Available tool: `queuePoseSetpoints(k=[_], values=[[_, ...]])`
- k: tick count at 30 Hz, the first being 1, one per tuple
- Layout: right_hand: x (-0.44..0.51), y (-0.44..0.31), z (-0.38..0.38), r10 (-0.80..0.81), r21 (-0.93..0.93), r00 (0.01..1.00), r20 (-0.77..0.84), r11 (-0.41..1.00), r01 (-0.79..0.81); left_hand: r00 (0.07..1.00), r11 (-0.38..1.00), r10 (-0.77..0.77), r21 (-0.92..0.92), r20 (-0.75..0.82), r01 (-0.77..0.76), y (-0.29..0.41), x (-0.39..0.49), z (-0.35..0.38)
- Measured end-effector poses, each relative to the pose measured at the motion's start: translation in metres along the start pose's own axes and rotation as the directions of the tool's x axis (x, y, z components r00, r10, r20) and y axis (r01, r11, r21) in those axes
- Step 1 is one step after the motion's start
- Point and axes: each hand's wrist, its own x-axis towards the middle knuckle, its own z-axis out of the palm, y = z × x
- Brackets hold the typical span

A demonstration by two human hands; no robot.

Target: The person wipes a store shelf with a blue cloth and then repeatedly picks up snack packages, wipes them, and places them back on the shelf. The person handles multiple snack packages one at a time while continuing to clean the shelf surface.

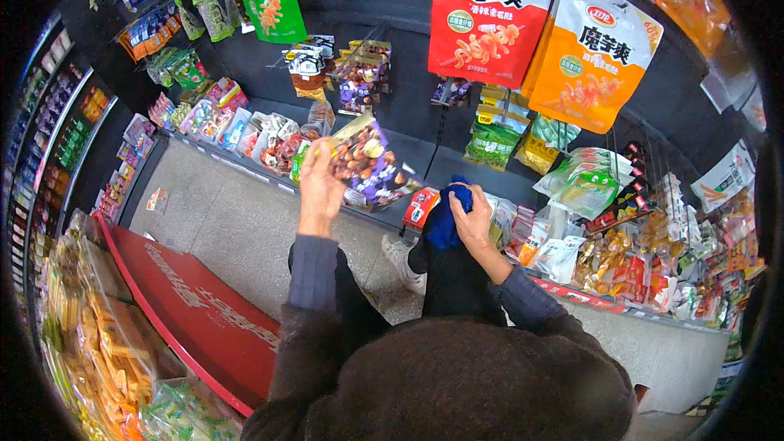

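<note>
My left hand (322,180) grips a purple and brown snack packet (370,165) by its edge, with pictures of nuts on its face. The packet is tilted and held out in front of the shelf. A crumpled blue cloth (449,211) is in my right hand (471,217), resting on or just above my knee. Matching purple packets (361,76) hang from a hook on the dark back panel beyond my left hand. A small red box (421,208) lies on the bottom shelf, just left of the cloth.
Large hanging pouches, red (490,18) and orange (591,55), jut out above the shelf. Bins of wrapped sweets (278,141) line the lower shelf at left, and bagged snacks (625,263) crowd it at right. A red display panel (196,312) stands at my left, beside bagged goods (104,343).
</note>
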Motion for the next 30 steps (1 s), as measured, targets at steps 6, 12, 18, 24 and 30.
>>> queuePoseSetpoints(k=[6, 12, 18, 24, 30], values=[[0.011, -0.184, 0.027, -0.57, 0.271, 0.817, 0.086, 0.802, 0.532, 0.958, 0.899, 0.287, 0.343, 0.006, -0.271, 0.019, -0.054, 0.006], [0.017, -0.23, 0.061, -0.561, 0.007, 0.827, 0.034, 0.828, 0.561, 0.958, 0.936, 0.27, 0.26, -0.091, -0.239, 0.037, -0.095, 0.039], [0.115, -0.186, 0.051, -0.165, 0.23, 0.986, 0.024, 0.961, 0.155, 0.942, 0.89, 0.334, 0.315, 0.037, -0.328, 0.072, -0.106, 0.056], [0.086, -0.205, 0.034, -0.051, 0.56, 0.802, 0.595, 0.742, -0.369, 0.838, 0.736, 0.544, 0.499, -0.035, -0.457, 0.071, -0.101, 0.081], [-0.098, -0.15, 0.068, -0.029, 0.626, 0.8, 0.599, 0.64, -0.445, 0.651, 0.555, 0.749, 0.651, -0.12, -0.518, 0.088, -0.084, 0.094]])
